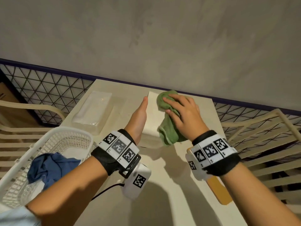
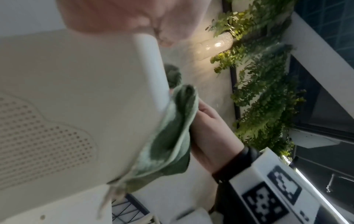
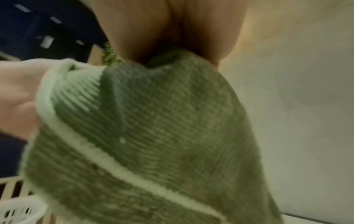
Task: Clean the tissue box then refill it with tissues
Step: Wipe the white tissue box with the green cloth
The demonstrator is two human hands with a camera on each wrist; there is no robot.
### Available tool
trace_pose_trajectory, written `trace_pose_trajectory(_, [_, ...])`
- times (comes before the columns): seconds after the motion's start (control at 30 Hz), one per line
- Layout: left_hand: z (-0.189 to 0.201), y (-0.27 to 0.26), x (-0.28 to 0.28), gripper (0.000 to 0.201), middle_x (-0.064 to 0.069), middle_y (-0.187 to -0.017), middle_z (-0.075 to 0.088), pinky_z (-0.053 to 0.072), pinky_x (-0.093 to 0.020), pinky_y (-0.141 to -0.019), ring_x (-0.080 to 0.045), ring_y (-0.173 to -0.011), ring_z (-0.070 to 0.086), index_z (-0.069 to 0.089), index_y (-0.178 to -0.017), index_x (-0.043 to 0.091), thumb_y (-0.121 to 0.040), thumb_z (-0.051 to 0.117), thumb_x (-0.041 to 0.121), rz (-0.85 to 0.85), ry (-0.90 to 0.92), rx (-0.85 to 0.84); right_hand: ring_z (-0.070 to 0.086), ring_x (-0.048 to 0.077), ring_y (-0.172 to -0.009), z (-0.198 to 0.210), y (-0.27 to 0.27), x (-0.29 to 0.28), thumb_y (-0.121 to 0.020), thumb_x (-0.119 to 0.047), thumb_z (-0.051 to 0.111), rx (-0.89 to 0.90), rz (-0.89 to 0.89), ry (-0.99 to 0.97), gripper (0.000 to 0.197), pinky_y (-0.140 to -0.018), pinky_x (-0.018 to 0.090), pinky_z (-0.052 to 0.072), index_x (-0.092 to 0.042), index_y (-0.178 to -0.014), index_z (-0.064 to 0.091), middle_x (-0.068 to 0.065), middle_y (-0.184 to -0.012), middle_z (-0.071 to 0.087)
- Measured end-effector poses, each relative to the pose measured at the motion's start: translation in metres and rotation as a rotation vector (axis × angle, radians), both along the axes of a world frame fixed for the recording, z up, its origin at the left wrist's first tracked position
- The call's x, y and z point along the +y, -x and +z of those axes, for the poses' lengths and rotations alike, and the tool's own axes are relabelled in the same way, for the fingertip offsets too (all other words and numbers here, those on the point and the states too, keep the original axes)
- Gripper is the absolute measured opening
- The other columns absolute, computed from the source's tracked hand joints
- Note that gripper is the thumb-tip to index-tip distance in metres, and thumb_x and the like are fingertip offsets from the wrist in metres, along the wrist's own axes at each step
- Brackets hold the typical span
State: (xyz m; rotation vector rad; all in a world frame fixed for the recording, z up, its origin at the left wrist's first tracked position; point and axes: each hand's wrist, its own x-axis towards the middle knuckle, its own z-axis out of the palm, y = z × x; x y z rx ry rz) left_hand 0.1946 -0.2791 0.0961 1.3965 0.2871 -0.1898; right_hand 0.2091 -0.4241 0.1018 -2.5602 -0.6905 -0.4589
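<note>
"Where's the box?"

"The cream plastic tissue box (image 1: 153, 115) stands on the tabletop (image 1: 171, 185). My left hand (image 1: 139, 117) lies flat against its side; my right hand (image 1: 183, 112) clutches a green ribbed cloth (image 1: 169, 132) on top."

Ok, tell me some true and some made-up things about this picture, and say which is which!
1. The right hand holds a green cloth on the tissue box. True.
2. The left hand holds the blue cloth. False: it rests against the box's side; the blue cloth lies in the white basket.
3. A wrapped tissue pack lies on the table, left of the box. True.
4. The green cloth is in the basket. False: it is on the box.
</note>
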Motion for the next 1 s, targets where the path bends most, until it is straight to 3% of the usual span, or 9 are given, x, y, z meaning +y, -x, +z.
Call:
trace_pose_trajectory(0.1, [0.001, -0.002, 0.006, 0.058, 0.001, -0.147, 0.040, 0.021, -0.030, -0.112, -0.013, -0.136, 0.034, 0.039, -0.138, 0.015, -0.095, 0.026, 0.051, 0.016, -0.006, 0.008, 0.041, 0.027, -0.108, -0.012, 0.019, 0.011, -0.084, -0.029, 0.038, -0.093, 0.019, 0.077, 0.043, -0.088, 0.044, 0.043, -0.014, -0.118, 0.060, 0.010, -0.120, 0.062])
trace_pose_trajectory(0.17, [0.002, -0.003, 0.007, 0.051, -0.001, -0.112, 0.064, 0.041, -0.024, -0.092, -0.010, -0.105, 0.057, 0.061, -0.105, 0.017, -0.095, 0.024, 0.051, -0.016, 0.023, 0.014, 0.039, 0.022, -0.106, -0.016, 0.030, 0.019, -0.084, -0.030, 0.039, -0.104, 0.119, 0.148, 0.042, -0.086, 0.041, 0.045, -0.016, -0.118, 0.060, 0.007, -0.118, 0.063])
trace_pose_trajectory(0.23, [0.003, -0.001, 0.004, 0.051, 0.007, -0.096, 0.061, 0.036, -0.018, -0.081, -0.001, -0.089, 0.054, 0.060, -0.094, 0.020, -0.096, 0.020, 0.051, -0.048, 0.011, 0.005, 0.046, 0.026, -0.107, -0.011, 0.021, 0.021, -0.085, -0.031, 0.041, -0.051, 0.110, 0.105, 0.040, -0.089, 0.043, 0.044, -0.017, -0.119, 0.059, 0.008, -0.121, 0.060])
trace_pose_trajectory(0.37, [-0.007, 0.001, 0.005, 0.079, 0.004, -0.142, 0.046, 0.019, -0.036, -0.117, -0.013, -0.131, 0.041, 0.045, -0.135, 0.022, -0.078, 0.025, 0.073, -0.086, -0.031, 0.012, 0.041, 0.034, -0.117, -0.005, -0.004, 0.020, -0.085, -0.018, 0.060, 0.046, -0.206, -0.230, 0.037, -0.104, 0.039, 0.035, -0.006, -0.119, 0.050, 0.020, -0.129, 0.036])
trace_pose_trajectory(0.57, [-0.035, -0.011, 0.019, 0.113, 0.000, -0.147, 0.041, 0.020, -0.049, -0.116, -0.022, -0.137, 0.036, 0.042, -0.136, 0.030, -0.043, 0.038, 0.095, -0.023, 0.030, 0.041, 0.042, 0.026, -0.117, -0.003, 0.027, 0.016, -0.080, -0.052, 0.051, 0.143, -0.031, -0.077, 0.048, -0.097, 0.027, 0.032, -0.011, -0.102, 0.062, 0.014, -0.123, 0.048])
trace_pose_trajectory(0.73, [-0.001, -0.002, 0.022, 0.077, 0.007, -0.153, 0.029, 0.011, -0.040, -0.119, -0.014, -0.142, 0.023, 0.031, -0.143, 0.027, -0.082, 0.019, 0.073, 0.002, -0.024, 0.052, 0.018, 0.038, -0.136, -0.030, 0.037, 0.000, -0.089, -0.058, 0.021, -0.067, 0.029, 0.464, 0.058, -0.106, 0.056, 0.017, -0.027, -0.135, 0.041, 0.013, -0.148, 0.032])
trace_pose_trajectory(0.83, [0.002, 0.000, 0.014, 0.064, -0.001, -0.141, 0.047, 0.024, -0.033, -0.113, -0.016, -0.133, 0.038, 0.046, -0.132, 0.020, -0.092, 0.016, 0.059, -0.063, -0.062, 0.026, 0.040, 0.034, -0.107, -0.027, 0.032, 0.010, -0.091, -0.043, 0.032, -0.162, 0.032, 0.322, 0.045, -0.084, 0.051, 0.052, -0.021, -0.120, 0.059, 0.019, -0.121, 0.058])
trace_pose_trajectory(0.9, [0.003, 0.003, 0.006, 0.057, 0.003, -0.118, 0.062, 0.037, -0.024, -0.100, -0.013, -0.117, 0.050, 0.061, -0.111, 0.023, -0.095, 0.015, 0.054, -0.110, -0.064, -0.004, 0.049, 0.034, -0.093, -0.016, 0.024, 0.017, -0.085, -0.030, 0.041, -0.183, 0.007, 0.223, 0.037, -0.071, 0.043, 0.055, -0.017, -0.112, 0.063, 0.017, -0.107, 0.062])
trace_pose_trajectory(1.0, [-0.005, 0.005, 0.005, 0.057, 0.002, -0.148, 0.038, 0.022, -0.027, -0.110, -0.011, -0.136, 0.032, 0.037, -0.140, 0.018, -0.096, 0.018, 0.050, -0.058, -0.109, 0.014, 0.053, 0.034, -0.098, 0.001, 0.004, 0.015, -0.091, -0.025, 0.048, -0.009, -0.178, -0.083, 0.028, -0.080, 0.037, 0.045, -0.011, -0.115, 0.057, 0.016, -0.110, 0.058])
